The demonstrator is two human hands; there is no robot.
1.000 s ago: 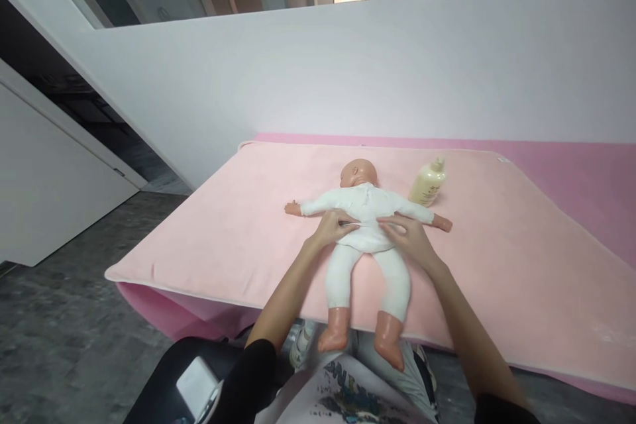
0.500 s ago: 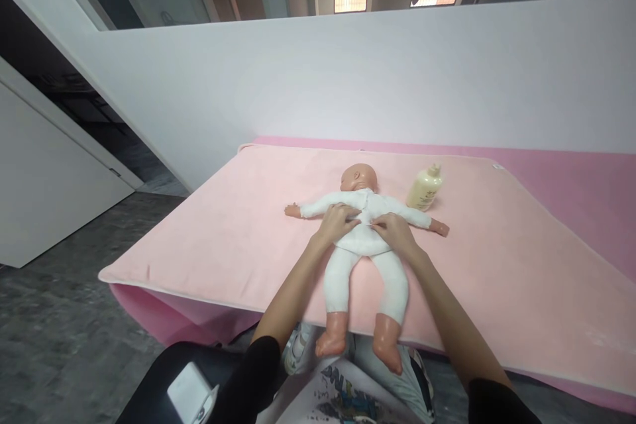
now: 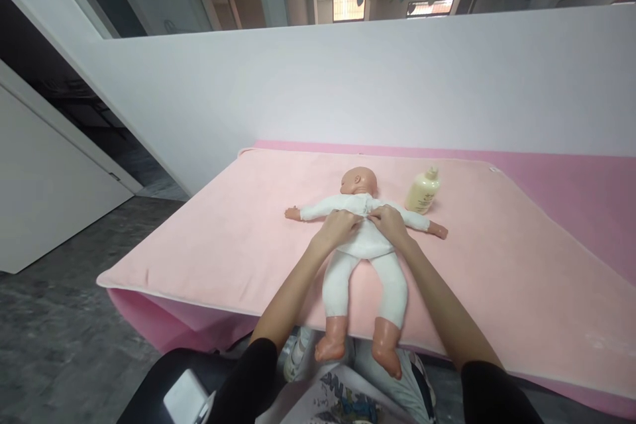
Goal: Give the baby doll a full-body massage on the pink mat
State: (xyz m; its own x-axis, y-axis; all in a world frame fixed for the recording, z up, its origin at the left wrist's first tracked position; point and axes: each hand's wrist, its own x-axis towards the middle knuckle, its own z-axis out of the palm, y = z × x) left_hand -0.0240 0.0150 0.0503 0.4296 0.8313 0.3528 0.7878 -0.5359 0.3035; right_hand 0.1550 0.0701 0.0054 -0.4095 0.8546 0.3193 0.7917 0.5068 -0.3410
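A baby doll (image 3: pixel 368 238) with a white cloth body lies face down on the pink blanket (image 3: pixel 209 238), its arms spread and its head turned to the left. Its legs point toward me, with the feet over the table's near edge. My left hand (image 3: pixel 342 225) is closed on the left side of the doll's back, fingertips pinching the cloth near the middle. Opposite it, my right hand (image 3: pixel 390 222) is closed too, its thumb and fingers pinching the cloth beside the spine line. The fingertips of both hands almost meet; the pinched cloth is partly hidden.
A pale yellow pump bottle (image 3: pixel 423 191) stands on the blanket by the doll's right-hand arm. Behind the table rises a white wall (image 3: pixel 372 79) with a window above. A white device (image 3: pixel 187 397) rests on a dark seat (image 3: pixel 149 387) at lower left.
Both hands have moved slightly up the doll's back and closer together, and their fingers have drawn in more tightly. The view has tilted up slightly. The bottle has stayed in place.
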